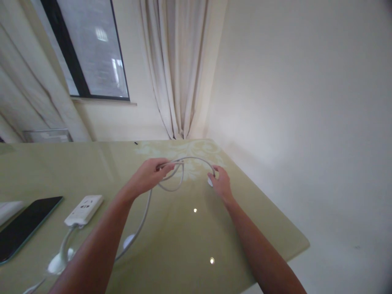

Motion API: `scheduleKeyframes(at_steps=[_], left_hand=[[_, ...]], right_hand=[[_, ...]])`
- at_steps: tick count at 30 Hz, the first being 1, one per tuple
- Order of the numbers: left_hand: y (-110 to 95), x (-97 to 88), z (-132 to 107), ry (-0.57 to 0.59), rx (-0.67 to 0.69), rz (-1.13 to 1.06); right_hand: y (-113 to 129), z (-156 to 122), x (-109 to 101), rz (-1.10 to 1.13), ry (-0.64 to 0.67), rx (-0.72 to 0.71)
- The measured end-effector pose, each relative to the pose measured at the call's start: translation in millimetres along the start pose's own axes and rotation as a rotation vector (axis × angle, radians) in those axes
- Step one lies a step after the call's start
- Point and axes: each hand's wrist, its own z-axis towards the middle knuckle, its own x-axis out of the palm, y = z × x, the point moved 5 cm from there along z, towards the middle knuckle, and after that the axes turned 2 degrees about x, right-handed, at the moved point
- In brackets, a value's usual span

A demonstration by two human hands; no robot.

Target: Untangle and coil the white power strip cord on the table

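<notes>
A pale grey cable (pixel 148 208) runs up from the lower left of the table into my left hand (pixel 153 173). My left hand is closed around loose loops of it, held above the table. From there the cable arches over to my right hand (pixel 223 184), whose thumb and fingers pinch it at the right. A small white round piece (pixel 210 182) shows under my right fingertips; whether it is stuck to the table I cannot tell. Another white disc (pixel 128 241) sits under the cable near my left forearm.
A white power strip (pixel 85 209) lies at the left, its cord passing a white round holder (pixel 57 263). Farther left is a black-screened phone (pixel 30 224) beside a white object (pixel 10 210). A tiny dark item (pixel 136 143) rests near the back edge of the glossy greenish table (pixel 180 253). A wall borders the right.
</notes>
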Motion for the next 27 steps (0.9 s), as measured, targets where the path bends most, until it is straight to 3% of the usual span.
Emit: scheduleKeyframes(at_steps=[4, 6, 8, 11, 15, 16, 19, 20, 25, 27], left_hand=[[-13, -15.6, -6, -0.168, -0.052, -0.058], [-21, -21.5, -9, -0.169, -0.034, -0.071], [-27, -24.4, -12, -0.121, 0.006, -0.084], [-26, -26.6, -11, -0.121, 0.056, -0.133], [-7, -33.5, -9, -0.45, 0.045, -0.103], [-4, -30.1, -7, -0.441, 0.036, -0.12], [-5, -13.5, -4, -0.256, -0.001, -0.245], [-7, -11.6, -5, -0.253, -0.02, -0.267], [-11, -29.8, -16, -0.634, -0.144, -0.161], [-3, -41.1, -21, -0.776, -0.197, -0.129]], right_hand=[[56, 7, 51, 0.034, 0.347, -0.078], [92, 9, 74, 0.024, 0.473, -0.174], [123, 11, 87, -0.018, 0.519, -0.274], [154, 10, 90, -0.046, 0.456, -0.364], [174, -1, 82, -0.002, 0.488, -0.418], [178, -4, 80, 0.022, 0.495, -0.411], [185, -6, 72, 0.088, 0.463, -0.356], [186, -5, 71, 0.098, 0.456, -0.333], [178, 5, 74, -0.042, 0.651, -0.288], [177, 9, 71, -0.112, 0.659, -0.329]])
